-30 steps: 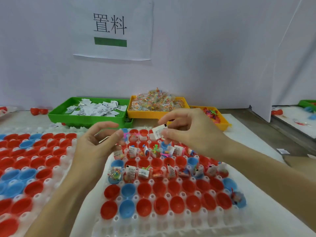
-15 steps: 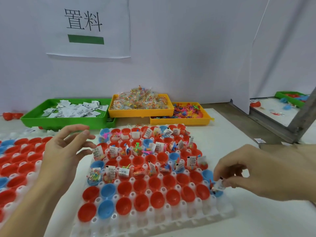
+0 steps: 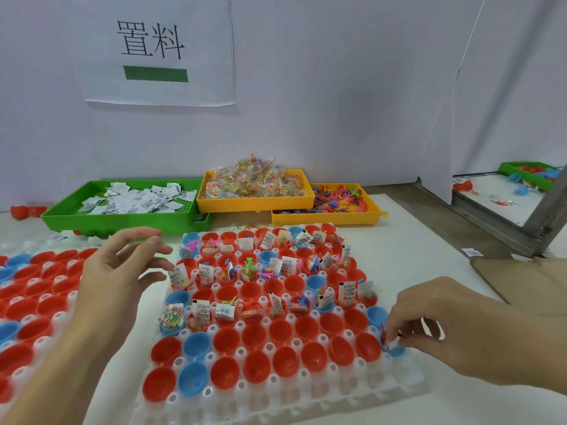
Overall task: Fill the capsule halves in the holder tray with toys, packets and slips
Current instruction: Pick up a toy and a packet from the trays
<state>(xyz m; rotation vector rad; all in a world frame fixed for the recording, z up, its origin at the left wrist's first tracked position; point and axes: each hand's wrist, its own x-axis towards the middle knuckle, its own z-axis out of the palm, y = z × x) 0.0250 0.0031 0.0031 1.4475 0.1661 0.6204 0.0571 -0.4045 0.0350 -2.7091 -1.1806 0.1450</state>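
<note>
My right hand [image 3: 460, 329] sits low at the near right edge of the white holder tray [image 3: 352, 391], fingertips pinching a small white slip [image 3: 392, 342] down into a blue capsule half [image 3: 395, 350]. My left hand [image 3: 119, 271] hovers above the tray's left side, fingers spread and relaxed, holding nothing. The near rows of capsule halves are bare; the farther rows carry toys and slips. Beyond stand a green tray [image 3: 101, 220] of slips and two yellow trays [image 3: 254, 205] of packets and toys.
</note>
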